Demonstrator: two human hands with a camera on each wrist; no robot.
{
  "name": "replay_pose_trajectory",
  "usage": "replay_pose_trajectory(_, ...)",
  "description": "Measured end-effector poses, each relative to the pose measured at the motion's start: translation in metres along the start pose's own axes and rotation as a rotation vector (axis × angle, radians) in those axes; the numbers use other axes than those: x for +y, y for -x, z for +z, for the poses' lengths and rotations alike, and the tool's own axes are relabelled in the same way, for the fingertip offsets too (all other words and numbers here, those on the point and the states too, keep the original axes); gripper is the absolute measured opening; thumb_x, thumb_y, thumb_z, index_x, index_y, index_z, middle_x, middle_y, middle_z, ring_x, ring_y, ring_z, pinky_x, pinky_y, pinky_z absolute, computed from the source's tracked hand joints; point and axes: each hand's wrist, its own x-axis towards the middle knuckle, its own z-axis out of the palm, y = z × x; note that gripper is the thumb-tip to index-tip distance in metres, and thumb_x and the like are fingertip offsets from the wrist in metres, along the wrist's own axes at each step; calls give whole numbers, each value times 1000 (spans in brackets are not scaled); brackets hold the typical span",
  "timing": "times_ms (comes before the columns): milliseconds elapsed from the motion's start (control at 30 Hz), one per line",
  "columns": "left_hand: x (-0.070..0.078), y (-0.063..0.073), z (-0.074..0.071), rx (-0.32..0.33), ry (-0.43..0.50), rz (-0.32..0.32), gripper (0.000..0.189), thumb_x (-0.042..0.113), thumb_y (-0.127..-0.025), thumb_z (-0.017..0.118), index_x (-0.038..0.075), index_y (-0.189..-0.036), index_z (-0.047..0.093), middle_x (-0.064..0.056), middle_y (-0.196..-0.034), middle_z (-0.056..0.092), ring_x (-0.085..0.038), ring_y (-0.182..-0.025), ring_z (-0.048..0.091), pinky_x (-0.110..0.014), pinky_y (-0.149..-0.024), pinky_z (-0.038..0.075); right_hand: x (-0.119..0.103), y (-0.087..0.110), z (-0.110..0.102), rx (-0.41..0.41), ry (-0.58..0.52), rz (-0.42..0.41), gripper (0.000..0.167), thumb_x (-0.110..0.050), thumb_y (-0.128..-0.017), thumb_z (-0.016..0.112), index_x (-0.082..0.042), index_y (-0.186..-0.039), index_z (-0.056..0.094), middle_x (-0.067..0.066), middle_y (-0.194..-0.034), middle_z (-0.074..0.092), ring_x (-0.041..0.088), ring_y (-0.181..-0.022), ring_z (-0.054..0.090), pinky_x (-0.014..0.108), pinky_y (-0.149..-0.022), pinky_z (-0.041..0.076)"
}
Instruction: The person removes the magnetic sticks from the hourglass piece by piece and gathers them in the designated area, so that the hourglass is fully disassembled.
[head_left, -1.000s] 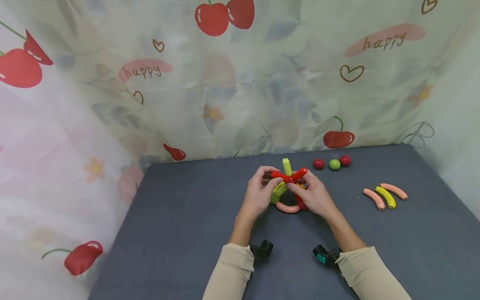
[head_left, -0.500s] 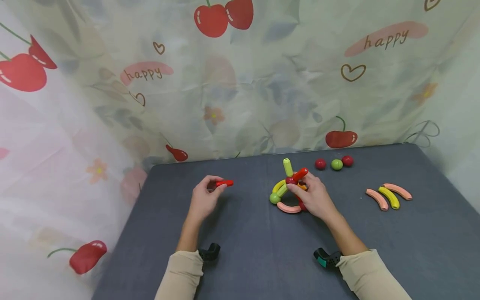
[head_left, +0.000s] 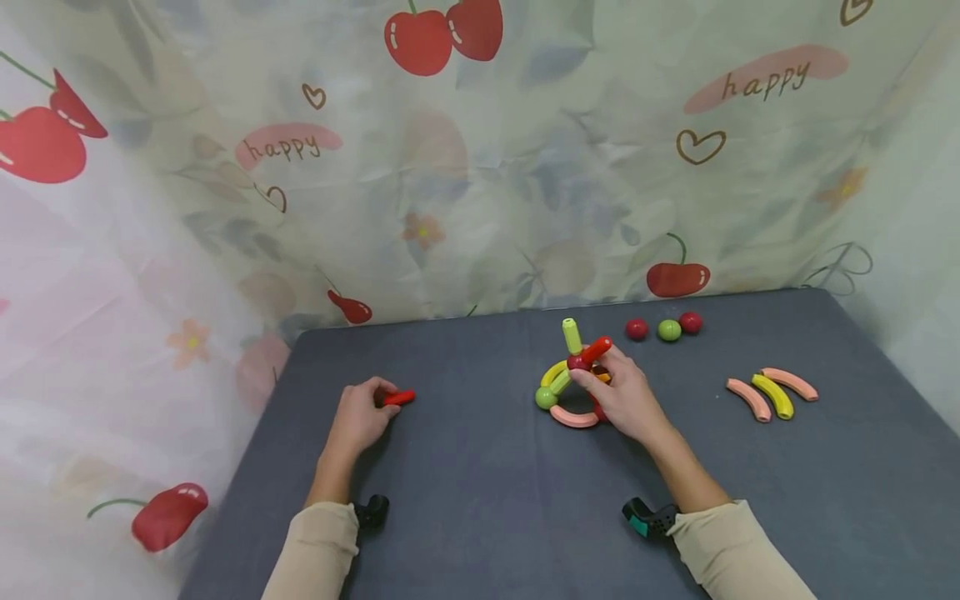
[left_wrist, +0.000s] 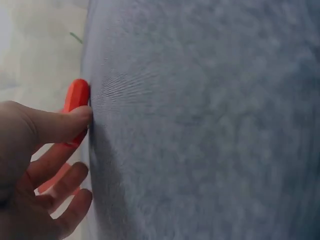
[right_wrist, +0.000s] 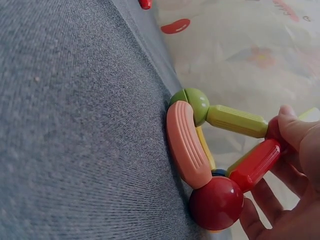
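Left grip [head_left: 363,416]: pinching one straight, faceted red rod [left_wrist: 76,97], at 9 o'clock from the ball-and-rod frame [head_left: 560,382]. Right grip [head_left: 624,398]: pinching that frame's glossy dark-red top ball [head_left: 577,362]. Frame's 6 o'clock side: one ridged, curved pink rod [head_left: 573,417]. Loose at 2 o'clock: three smooth balls [head_left: 669,331], two red, one green. Loose at 3 o'clock: three curved rods [head_left: 773,397], two pink, one yellow. Surface [head_left: 480,508]: dark grey, woven texture.

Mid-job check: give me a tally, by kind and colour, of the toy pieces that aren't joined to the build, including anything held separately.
Red balls: 2
Green ball: 1
Pink curved sticks: 2
Yellow curved stick: 1
Red stick, in the left hand's grip: 1
Total: 7
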Motion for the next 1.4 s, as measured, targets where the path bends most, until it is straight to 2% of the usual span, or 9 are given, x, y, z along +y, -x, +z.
replay_pose_trajectory(133,15,-1,5,67,40,66,31,16,-90,79,9,-119,70,-14,-119,71,-35,-117,54,-52,-101,47,-1,1,0,-14,9,25,41,-34,-99,67,-7,-130,66,14,-130,62,35,-116,58,53,-95,52)
replay_pose_trajectory(300,79,-5,19,113,240,214,28,22,-94,75,14,-120,71,-5,-118,73,-27,-116,60,-46,-97,50,-2,2,-1,-25,4,59,45,-37,-99,67,-6,-130,65,16,-133,62,37,-120,54,55,-97,51)
replay_pose_trajectory(433,143,-8,38,85,376,314,26,29,-98,71,20,-122,70,3,-116,73,-18,-106,62,-38,-89,53,-2,1,-1,-24,4,56,44,-38,-99,67,-6,-130,66,15,-132,63,37,-119,55,55,-96,52)
replay_pose_trajectory(533,180,-12,54,48,428,379,29,34,-100,66,24,-127,68,6,-121,71,-14,-104,62,-34,-87,53,-1,1,0,-19,-11,40,42,-37,-99,67,-7,-128,66,15,-131,64,36,-116,58,53,-95,53)
replay_pose_trajectory(733,218,-16,74,-50,492,394,34,40,-103,60,31,-135,64,7,-129,67,-15,-106,60,-36,-87,54,-1,0,0,-12,-34,-3,39,-32,-99,68,-4,-126,67,17,-128,65,34,-109,66,51,-92,57)
replay_pose_trajectory(933,226,-15,80,-89,527,397,28,36,-104,59,27,-129,68,4,-111,68,-12,-91,61,-30,-75,52,0,0,-1,-12,-23,2,41,-33,-99,68,-4,-127,66,18,-130,65,36,-110,64,52,-92,57)
replay_pose_trajectory(1133,214,-14,68,-10,787,401,30,27,-102,63,9,-125,68,-10,-111,71,-13,-93,64,-25,-82,55,0,-1,0,-15,-38,-25,43,-30,-98,69,-7,-134,65,16,-131,66,33,-110,65,49,-92,57)
replay_pose_trajectory(1267,190,-14,44,98,764,374,27,25,-97,71,10,-121,70,-10,-115,72,-19,-103,68,-28,-87,57,0,0,-1,-13,-35,-28,43,-30,-98,69,-11,-137,64,14,-135,65,32,-111,64,46,-92,56)
replay_pose_trajectory(1400,146,-16,23,183,731,277,26,18,-95,74,8,-119,72,-12,-115,73,-25,-106,70,-24,-85,56,1,0,-2,-18,-33,-18,43,-31,-99,68,-14,-138,63,14,-136,64,32,-112,65,46,-92,55)
